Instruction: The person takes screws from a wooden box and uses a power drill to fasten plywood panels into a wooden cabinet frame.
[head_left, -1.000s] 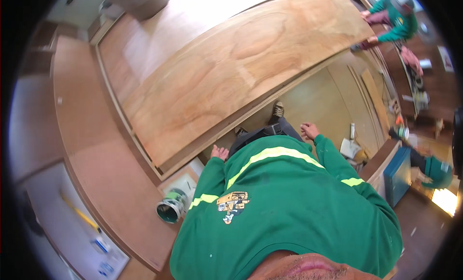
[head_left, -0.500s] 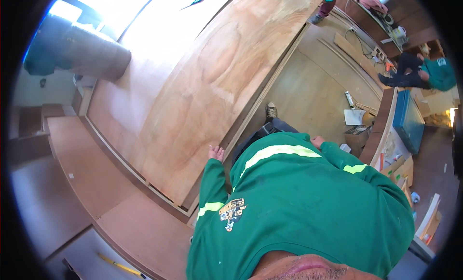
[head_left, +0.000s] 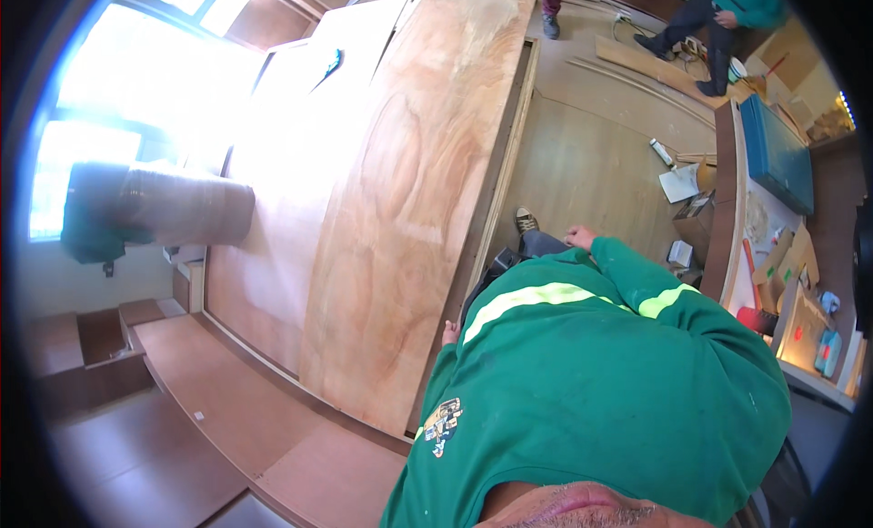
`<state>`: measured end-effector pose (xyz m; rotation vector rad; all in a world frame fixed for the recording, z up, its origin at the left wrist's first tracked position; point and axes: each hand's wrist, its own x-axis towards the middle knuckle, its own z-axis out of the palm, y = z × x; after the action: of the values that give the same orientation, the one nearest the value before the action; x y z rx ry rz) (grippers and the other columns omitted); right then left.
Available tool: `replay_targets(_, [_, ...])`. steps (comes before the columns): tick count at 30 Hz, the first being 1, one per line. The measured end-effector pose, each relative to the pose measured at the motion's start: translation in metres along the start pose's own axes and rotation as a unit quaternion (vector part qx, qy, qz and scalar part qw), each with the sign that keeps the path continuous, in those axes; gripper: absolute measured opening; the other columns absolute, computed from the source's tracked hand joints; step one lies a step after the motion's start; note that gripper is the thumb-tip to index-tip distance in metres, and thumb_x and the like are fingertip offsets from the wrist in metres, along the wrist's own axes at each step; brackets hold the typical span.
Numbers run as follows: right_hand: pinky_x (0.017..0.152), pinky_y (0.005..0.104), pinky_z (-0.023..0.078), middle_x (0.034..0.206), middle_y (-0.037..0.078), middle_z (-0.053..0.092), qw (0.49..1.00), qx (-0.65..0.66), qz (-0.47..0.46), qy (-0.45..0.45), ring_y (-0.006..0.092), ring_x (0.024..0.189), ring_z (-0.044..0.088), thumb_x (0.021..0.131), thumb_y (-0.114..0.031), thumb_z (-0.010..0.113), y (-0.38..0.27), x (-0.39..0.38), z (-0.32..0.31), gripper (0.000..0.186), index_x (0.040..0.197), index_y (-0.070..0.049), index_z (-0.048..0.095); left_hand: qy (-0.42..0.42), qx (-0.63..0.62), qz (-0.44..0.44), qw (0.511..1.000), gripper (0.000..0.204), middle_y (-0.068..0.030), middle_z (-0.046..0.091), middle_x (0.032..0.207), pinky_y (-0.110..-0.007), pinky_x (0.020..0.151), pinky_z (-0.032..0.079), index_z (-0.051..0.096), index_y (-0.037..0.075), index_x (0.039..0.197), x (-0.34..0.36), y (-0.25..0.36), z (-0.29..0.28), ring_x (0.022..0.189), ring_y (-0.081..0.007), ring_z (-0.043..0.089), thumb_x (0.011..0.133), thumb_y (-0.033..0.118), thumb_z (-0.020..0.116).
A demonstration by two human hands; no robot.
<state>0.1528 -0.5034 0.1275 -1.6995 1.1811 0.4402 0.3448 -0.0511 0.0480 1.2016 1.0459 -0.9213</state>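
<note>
My left hand [head_left: 451, 331] hangs low beside the near right edge of a large plywood sheet [head_left: 391, 219]. My body covers part of it; the fingers that show are loosely stretched, with nothing seen in them. In front of my waist, out to the right, my right hand [head_left: 580, 238] is held above the floor [head_left: 582, 155]. Its fingers are slightly bent and apart, and it holds nothing. The sheet lies flat on a raised wooden frame [head_left: 496, 196], beside a paler panel on its left.
A wrapped roll [head_left: 186, 203] rests at the left by the window. At the upper right is a co-worker in dark trousers [head_left: 696, 23]; another person's leg [head_left: 551, 10] stands at the top. A blue case [head_left: 777, 155] sits on the right-hand bench, and a white tube [head_left: 661, 151] lies on the floor.
My view has turned, so the sheet and roll appear shifted. My left hand has dropped from above the sheet's edge to my side. The co-worker at the upper right is more upright.
</note>
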Motion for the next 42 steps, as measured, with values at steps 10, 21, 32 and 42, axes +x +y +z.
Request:
replay_targets(10, [0.082,0.0446,0.053,0.100,0.020,0.070,0.981,-0.175,-0.082,0.025,0.0383,0.089,0.067,0.080,-0.038,0.060,0.151,-0.010,0.028,0.041,0.103,-0.006,0.072,-0.021,0.011,0.011,1.000,0.049,-0.0147,0.041,0.148,-0.051,0.104,0.044,0.041,0.015,0.134,-0.001,0.026,-0.027,0.131,-0.0386,0.044,0.098,0.048,0.050])
replay_targets(21, [0.080,0.0461,0.052,0.092,0.019,0.070,0.960,-0.259,-0.102,0.007,0.0362,0.087,0.068,0.072,-0.029,0.066,0.178,0.009,-0.035,0.031,0.090,-0.005,0.073,0.024,0.022,0.050,0.998,0.064,-0.0114,0.035,0.152,-0.051,0.105,0.043,0.026,0.016,0.148,-0.031,-0.005,-0.024,0.130,-0.0384,0.045,0.098,0.050,0.048])
replay_targets(32, [0.060,0.0417,0.051,0.075,0.012,0.069,0.983,0.148,0.100,0.042,0.0259,0.063,0.064,0.079,-0.024,0.066,0.239,-0.020,-0.167,0.020,0.081,-0.004,0.071,-0.086,0.211,0.003,0.974,0.029,-0.0046,0.052,0.090,-0.039,0.065,0.042,0.051,0.015,0.095,-0.046,-0.151,0.130,0.078,-0.0229,0.049,0.098,0.044,0.050])
replay_targets(42, [0.064,0.0409,0.051,0.080,0.013,0.070,0.987,0.114,0.072,-0.092,0.0249,0.068,0.065,0.082,-0.025,0.065,0.283,-0.024,-0.162,0.024,0.089,-0.003,0.069,-0.205,0.066,0.270,0.939,0.021,0.0076,0.040,0.062,-0.023,0.043,0.028,0.052,0.016,0.081,-0.131,-0.083,0.226,0.050,-0.0059,0.037,0.096,0.030,0.057])
